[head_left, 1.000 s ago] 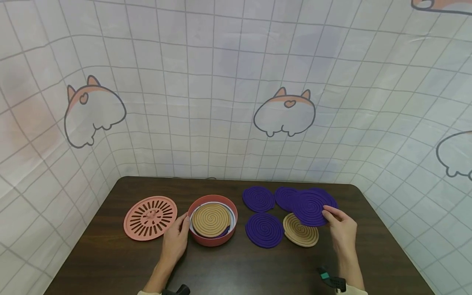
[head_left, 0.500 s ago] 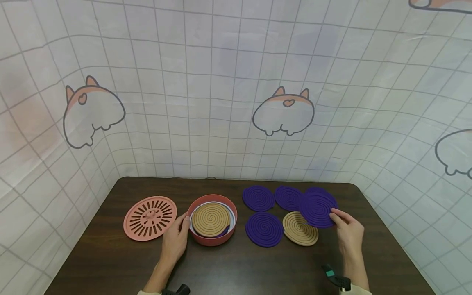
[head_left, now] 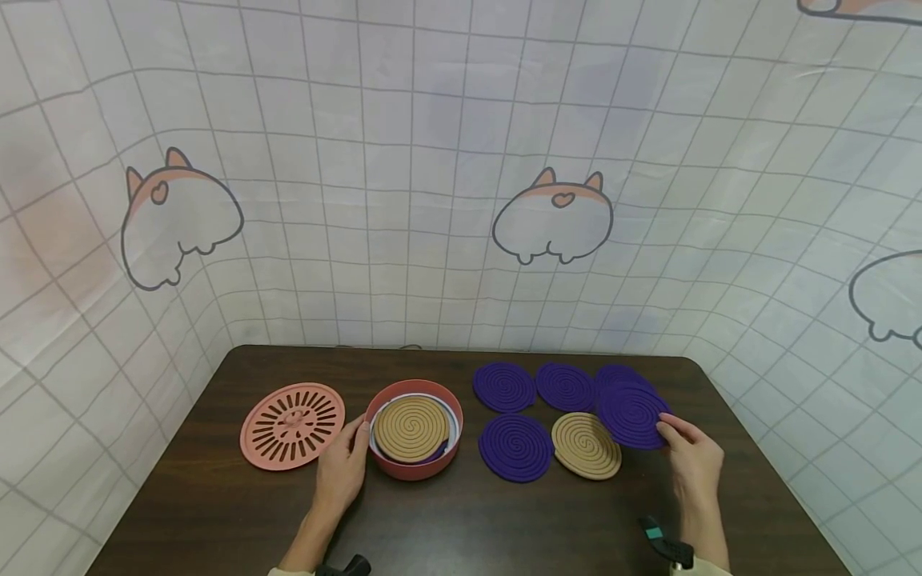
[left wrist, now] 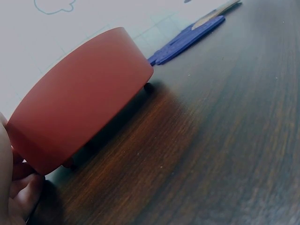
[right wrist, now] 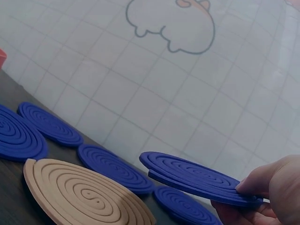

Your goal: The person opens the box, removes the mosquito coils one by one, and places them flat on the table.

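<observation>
My right hand (head_left: 697,464) pinches the right edge of a purple mosquito coil (head_left: 632,416), held just above the table. In the right wrist view the thumb lies on top of this coil (right wrist: 192,176), with fingers beneath. Part of another purple coil (head_left: 619,374) shows behind it. A tan coil (head_left: 587,446) lies to its left. My left hand (head_left: 342,472) grips the left side of a round red holder (head_left: 414,474). Inside the holder a tan coil (head_left: 410,430) sits on top, a bit of purple showing under it. The left wrist view shows the holder's outer wall (left wrist: 84,89).
Three more purple coils lie between the holder and the tan coil: one at back left (head_left: 504,387), one at back middle (head_left: 565,387), one in front (head_left: 515,448). A pink slotted lid (head_left: 293,448) lies left of the holder. A patterned curtain (head_left: 410,240) closes off the back of the dark table (head_left: 461,528).
My right hand has moved right with the purple coil, uncovering more of the tan coil and the back purple ones. My left hand and the holder have stayed put.
</observation>
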{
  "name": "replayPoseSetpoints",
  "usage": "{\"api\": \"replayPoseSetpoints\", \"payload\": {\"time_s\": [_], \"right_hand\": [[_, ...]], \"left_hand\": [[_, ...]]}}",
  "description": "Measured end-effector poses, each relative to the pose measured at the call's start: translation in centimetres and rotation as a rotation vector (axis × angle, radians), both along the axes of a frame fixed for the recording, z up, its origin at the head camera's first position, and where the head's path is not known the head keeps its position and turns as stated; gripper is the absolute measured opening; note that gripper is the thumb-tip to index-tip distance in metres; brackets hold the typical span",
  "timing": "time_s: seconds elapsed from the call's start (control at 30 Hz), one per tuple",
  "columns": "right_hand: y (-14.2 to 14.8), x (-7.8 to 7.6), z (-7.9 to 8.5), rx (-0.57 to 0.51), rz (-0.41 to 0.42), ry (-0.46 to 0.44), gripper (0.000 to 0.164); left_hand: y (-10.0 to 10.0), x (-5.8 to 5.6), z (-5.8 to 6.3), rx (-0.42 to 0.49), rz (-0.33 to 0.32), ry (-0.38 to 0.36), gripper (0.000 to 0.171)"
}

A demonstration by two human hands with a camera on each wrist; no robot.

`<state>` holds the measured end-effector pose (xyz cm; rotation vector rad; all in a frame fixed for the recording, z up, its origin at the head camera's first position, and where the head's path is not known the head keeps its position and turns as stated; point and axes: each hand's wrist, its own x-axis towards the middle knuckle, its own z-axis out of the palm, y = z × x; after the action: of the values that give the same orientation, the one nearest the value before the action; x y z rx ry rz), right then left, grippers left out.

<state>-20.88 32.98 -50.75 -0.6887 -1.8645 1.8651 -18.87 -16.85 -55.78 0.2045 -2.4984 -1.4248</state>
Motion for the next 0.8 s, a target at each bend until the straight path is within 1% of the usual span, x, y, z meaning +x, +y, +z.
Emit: {"api": "replayPoseSetpoints", "payload": {"time_s": [0.2,0.33,0.5,0.8], "right_hand": [[0.6,0.1,-0.4,-0.031,-0.008,0.008,0.010],[1.1,0.2,-0.7,-0.021,-0.023,-0.019,0.009],[1.6,0.5,-1.0,0.022,-0.037,-0.060,0.009],[2.6,0.7,-1.7,0.030,-0.073,-0.065,0.010]], "left_hand": [[0.0,0.0,0.1,0.006,-0.002,0.006,0.050],[0.0,0.0,0.2,0.009,-0.006,-0.008,0.050],[0.1,0.0,0.1,0.005,-0.002,-0.003,0.049],[0.1,0.1,0.3,0.005,-0.014,0.003,0.050]]}}
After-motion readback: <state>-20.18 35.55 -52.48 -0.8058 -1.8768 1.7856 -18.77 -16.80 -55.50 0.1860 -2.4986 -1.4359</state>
